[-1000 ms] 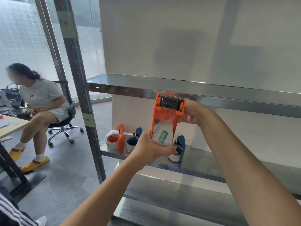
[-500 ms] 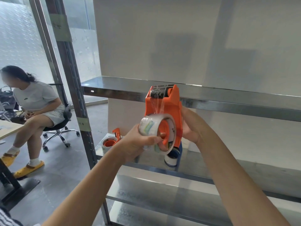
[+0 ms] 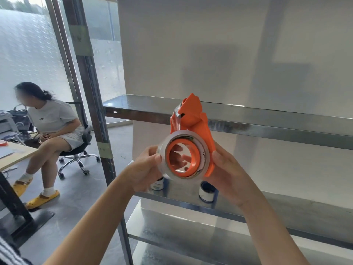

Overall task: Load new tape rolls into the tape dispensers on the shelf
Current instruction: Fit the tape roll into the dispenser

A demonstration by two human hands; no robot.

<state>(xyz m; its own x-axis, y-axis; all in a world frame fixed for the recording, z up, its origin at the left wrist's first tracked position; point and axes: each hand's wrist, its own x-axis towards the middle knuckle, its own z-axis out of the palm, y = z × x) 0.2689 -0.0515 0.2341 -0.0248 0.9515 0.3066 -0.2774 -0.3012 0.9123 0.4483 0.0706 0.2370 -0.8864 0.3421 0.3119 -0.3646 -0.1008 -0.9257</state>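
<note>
At the centre of the frame, both hands held an orange tape dispenser (image 3: 193, 119) upright in front of a metal shelf (image 3: 267, 123). A clear tape roll (image 3: 183, 133) sat around its orange hub (image 3: 168, 161), facing the camera. The left hand (image 3: 147, 169) gripped the roll from the left, thumb on its rim, fingers visible through the hub's opening. The right hand (image 3: 227, 173) held the dispenser's body from the right. Below them, two small rolls (image 3: 157, 185) stood on the lower shelf board (image 3: 286, 211). At centre left, a person (image 3: 51, 121) sat on an office chair (image 3: 76, 152) beside a table (image 3: 13, 155).
</note>
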